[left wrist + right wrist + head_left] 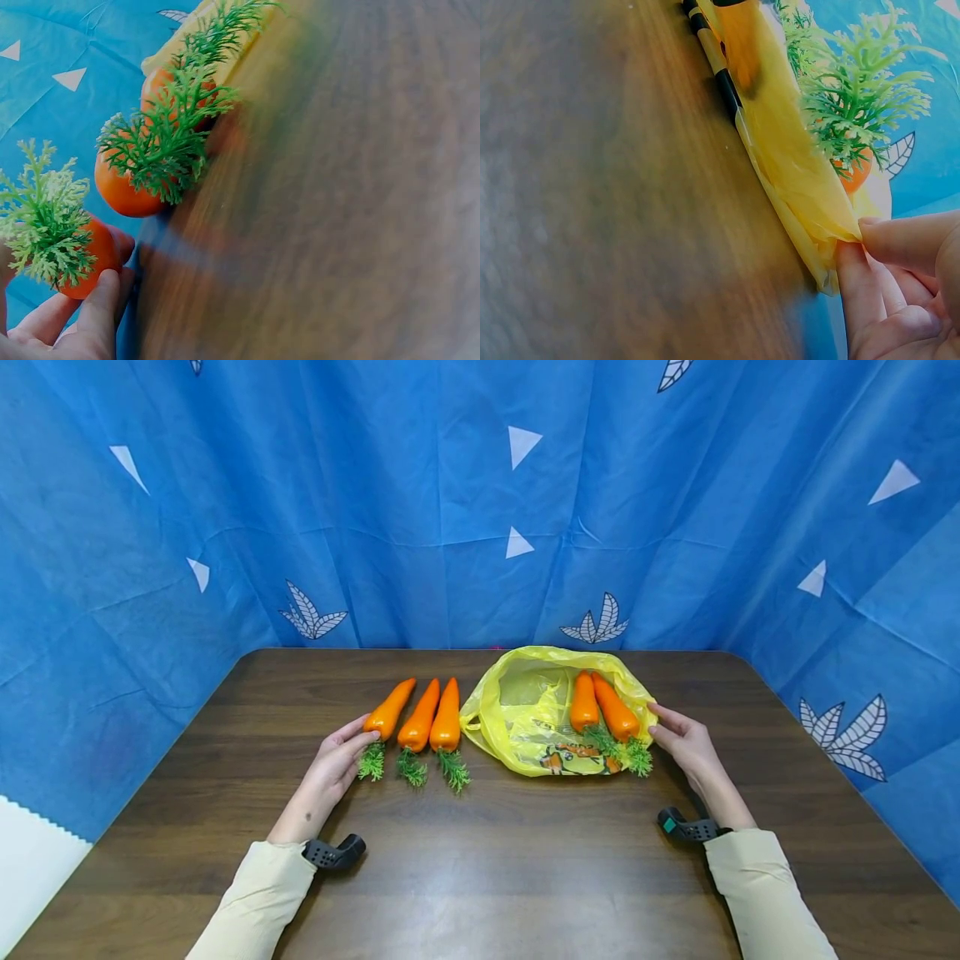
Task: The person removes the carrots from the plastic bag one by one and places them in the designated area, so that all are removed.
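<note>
My left hand (pixel 341 762) grips the leftmost carrot (pixel 387 712) near its leafy end, thumb on one side and fingers on the other. In the left wrist view that carrot (pixel 94 259) shows orange behind its green leaves. Just right of it lie two more carrots (pixel 420 717) (pixel 446 717), tips pointing away. A yellow plastic bag (pixel 517 739) lies with its mouth spread wide, two carrots (pixel 584 703) (pixel 615 708) inside at its right. My right hand (pixel 688 745) pinches the bag's right edge between thumb and fingers, as the right wrist view shows on the yellow film (pixel 802 180).
Everything lies on a dark brown wooden table (pixel 495 877). A blue curtain (pixel 390 510) with white patterns hangs behind and along both sides. Each wrist wears a black strap (pixel 333 853) with a camera. A white surface (pixel 33 868) shows at the far left.
</note>
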### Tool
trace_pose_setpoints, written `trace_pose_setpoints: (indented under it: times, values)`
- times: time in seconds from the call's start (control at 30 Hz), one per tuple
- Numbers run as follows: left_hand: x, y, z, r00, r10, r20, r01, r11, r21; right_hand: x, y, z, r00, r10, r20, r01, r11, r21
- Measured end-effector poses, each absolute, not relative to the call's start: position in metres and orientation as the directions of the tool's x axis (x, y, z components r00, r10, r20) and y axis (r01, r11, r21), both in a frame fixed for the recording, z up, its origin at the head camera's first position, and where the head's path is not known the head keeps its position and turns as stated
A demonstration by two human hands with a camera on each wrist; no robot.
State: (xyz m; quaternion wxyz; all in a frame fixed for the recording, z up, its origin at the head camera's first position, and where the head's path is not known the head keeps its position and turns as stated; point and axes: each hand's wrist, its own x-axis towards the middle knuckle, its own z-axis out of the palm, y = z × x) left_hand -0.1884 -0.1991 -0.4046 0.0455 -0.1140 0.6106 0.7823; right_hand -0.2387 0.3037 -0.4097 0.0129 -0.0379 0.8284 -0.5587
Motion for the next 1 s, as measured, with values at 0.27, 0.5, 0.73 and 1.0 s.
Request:
trace_pose_setpoints:
  times: [0.27,0.5,0.73,1.0]
  values:
    - [-0.185,-0.19,-0.403,-0.974,-0.131,-0.187,-0.167,-0.147,0.975,-0.242,0.303,-0.41,-0.997,-0.071,0.023,-0.048,0.366,-0.929]
    - [-0.184,-0.185,-0.402,-0.977,-0.169,-0.13,-0.133,0.003,0.991,-0.242,0.303,-0.41,-0.997,-0.072,0.024,-0.048,0.367,-0.929]
    - [-0.183,-0.186,-0.402,-0.987,-0.143,-0.066,-0.075,0.06,0.995,-0.241,0.304,-0.41,-0.998,-0.062,0.022,-0.042,0.35,-0.936]
    - [-0.183,-0.187,-0.406,-0.991,-0.13,-0.044,-0.055,0.086,0.995,-0.241,0.304,-0.411,-0.998,-0.061,0.02,-0.04,0.344,-0.938]
